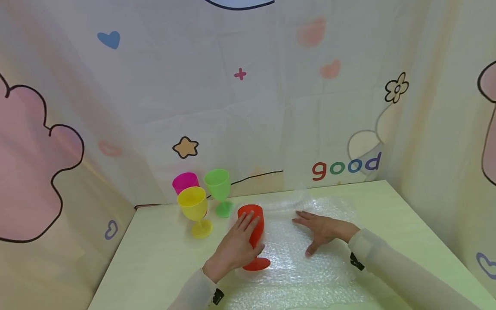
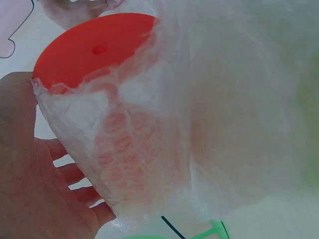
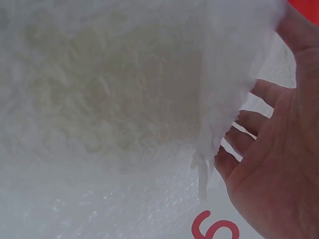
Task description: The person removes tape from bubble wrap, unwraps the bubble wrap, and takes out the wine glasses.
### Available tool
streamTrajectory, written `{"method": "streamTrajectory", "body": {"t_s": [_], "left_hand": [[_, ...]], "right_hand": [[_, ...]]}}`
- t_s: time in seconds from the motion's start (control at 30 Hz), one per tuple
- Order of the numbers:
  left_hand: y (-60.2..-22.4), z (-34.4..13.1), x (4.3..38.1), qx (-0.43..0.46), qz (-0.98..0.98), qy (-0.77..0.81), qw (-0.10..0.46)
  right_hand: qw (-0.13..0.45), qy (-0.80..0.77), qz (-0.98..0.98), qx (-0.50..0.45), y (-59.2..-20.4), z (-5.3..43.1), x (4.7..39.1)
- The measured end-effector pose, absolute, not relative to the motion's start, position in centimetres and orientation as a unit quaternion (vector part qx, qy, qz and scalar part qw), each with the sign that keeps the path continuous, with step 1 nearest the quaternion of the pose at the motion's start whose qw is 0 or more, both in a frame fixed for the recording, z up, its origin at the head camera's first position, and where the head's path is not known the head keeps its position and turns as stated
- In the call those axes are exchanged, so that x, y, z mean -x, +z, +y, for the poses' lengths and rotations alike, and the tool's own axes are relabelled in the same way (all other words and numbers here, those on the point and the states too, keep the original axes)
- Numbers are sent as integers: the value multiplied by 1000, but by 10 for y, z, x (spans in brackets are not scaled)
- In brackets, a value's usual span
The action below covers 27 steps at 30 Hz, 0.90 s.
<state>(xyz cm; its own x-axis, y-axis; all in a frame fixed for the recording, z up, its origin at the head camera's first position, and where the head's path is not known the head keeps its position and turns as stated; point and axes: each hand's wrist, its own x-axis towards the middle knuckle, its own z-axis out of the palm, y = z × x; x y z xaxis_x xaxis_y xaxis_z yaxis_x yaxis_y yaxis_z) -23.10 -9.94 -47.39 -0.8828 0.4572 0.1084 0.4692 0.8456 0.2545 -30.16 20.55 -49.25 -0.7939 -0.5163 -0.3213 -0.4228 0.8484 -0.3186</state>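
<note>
A red plastic goblet (image 1: 256, 232) lies on the clear bubble wrap (image 1: 286, 267), its round base (image 2: 94, 52) toward me. My left hand (image 1: 236, 245) holds it around the bowl, fingers across the top and thumb beside the stem. In the left wrist view, bubble wrap covers much of the bowl and hides the left fingertips. To the goblet's right, my right hand (image 1: 323, 228) is at the bubble wrap with straight fingers and the thumb spread apart. The right wrist view shows the wrap's edge (image 3: 214, 114) hiding its fingertips.
Back left on the pale table (image 1: 151, 258) stand a yellow goblet (image 1: 192, 204), a green goblet (image 1: 218, 185) and a pink goblet (image 1: 185, 183), partly hidden by the yellow one. A printed curtain (image 1: 248, 112) rises behind the table and at both sides.
</note>
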Motion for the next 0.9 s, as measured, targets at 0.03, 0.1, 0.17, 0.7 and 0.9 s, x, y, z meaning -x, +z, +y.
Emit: {"method": "streamTrajectory", "body": {"t_s": [0.03,0.1,0.17,0.7,0.9], "left_hand": [[-475,-101,231,236,-961,-145,19],[-477,-103,231,220,-961,-167,11],[-480,-105,231,201,-959,-198,6],[-495,-115,224,114,-955,-271,47],[-496,-119,221,93,-955,-282,26]], "right_hand": [[201,-117,940,250,-492,206,301],[202,-118,941,246,-492,207,301],[203,-118,942,241,-492,208,300],[204,-124,941,241,-489,209,296],[203,-125,940,243,-490,209,296]]}}
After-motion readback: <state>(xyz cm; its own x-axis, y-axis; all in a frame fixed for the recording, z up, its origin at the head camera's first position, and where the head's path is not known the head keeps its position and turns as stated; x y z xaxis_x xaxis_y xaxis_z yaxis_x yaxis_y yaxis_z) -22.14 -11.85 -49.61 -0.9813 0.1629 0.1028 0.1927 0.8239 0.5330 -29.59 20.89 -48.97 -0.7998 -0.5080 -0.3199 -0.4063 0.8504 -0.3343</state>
